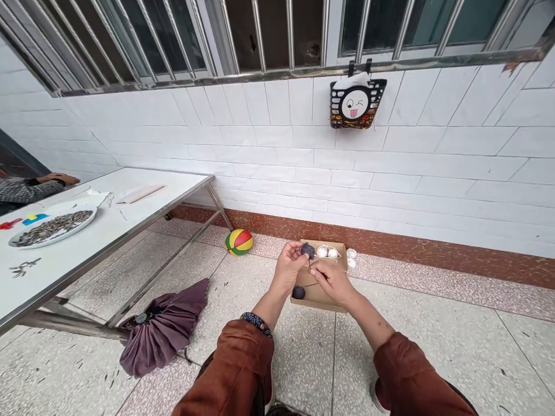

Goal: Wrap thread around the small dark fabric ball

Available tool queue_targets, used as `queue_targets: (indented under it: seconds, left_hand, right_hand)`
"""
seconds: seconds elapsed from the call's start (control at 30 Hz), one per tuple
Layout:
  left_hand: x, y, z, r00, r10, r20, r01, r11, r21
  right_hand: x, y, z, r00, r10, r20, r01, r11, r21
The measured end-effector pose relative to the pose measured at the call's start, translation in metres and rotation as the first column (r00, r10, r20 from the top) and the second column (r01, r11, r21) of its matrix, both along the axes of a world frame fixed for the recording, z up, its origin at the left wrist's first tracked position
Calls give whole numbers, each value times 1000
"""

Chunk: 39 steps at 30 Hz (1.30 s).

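Observation:
A small dark grey bunched piece of yarn work is pinched in the fingers of my left hand. My right hand is closed just beside it, its thumb and finger on a thin dark strand; whether a hook is there too is hard to see. Both hands are over an open cardboard box on the floor. A dark yarn ball lies in the box's near left corner, with a strand running toward my right hand. Two white yarn balls sit in the far part.
White round bundles lie right of the box. A colourful ball and a folded purple umbrella are on the floor. The white table bears a plate of seeds; another person's arm rests there. A black basket hangs above.

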<state>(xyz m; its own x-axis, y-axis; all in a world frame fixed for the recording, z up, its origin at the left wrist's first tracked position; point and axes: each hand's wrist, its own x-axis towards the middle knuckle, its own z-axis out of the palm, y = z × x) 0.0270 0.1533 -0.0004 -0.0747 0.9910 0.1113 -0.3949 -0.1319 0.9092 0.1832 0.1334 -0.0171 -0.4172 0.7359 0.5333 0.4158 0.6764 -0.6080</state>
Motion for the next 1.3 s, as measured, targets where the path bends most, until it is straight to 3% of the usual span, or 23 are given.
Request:
queue_targets:
  seconds: [0.1, 0.23, 0.43, 0.67, 0.87, 1.07, 1.3]
  left_hand:
    - [2, 8, -8, 995, -23, -92, 21, 1000, -24]
    - [4, 5, -11, 965, -206, -165, 198, 978, -63]
    - [6, -7, -7, 909, -416, -2, 416, 908, -50]
    - [12, -2, -6, 925, -290, 246, 318, 944, -84]
    - [18, 11, -12, 946, -205, 250, 243, 961, -134]
    - [27, 11, -14, 954, -288, 85, 297, 946, -131]
    - [33, -1, -11, 859, -511, 33, 512, 854, -94]
  right_hand:
    - [12, 10, 14, 999, -13, 46, 11, 999, 40]
    - [27, 26, 22, 998, -50, 38, 47, 996, 70]
    - [33, 35, 4, 982, -186, -18, 186, 983, -7]
    - [22, 10, -15, 986, -127, 110, 134, 989, -60]
    - [31, -5, 11, 970, -66, 235, 65, 998, 13]
    - [50, 1, 34, 981, -76, 178, 67, 996, 54]
    - [57, 15, 23, 976, -204, -70, 204, 979, -6]
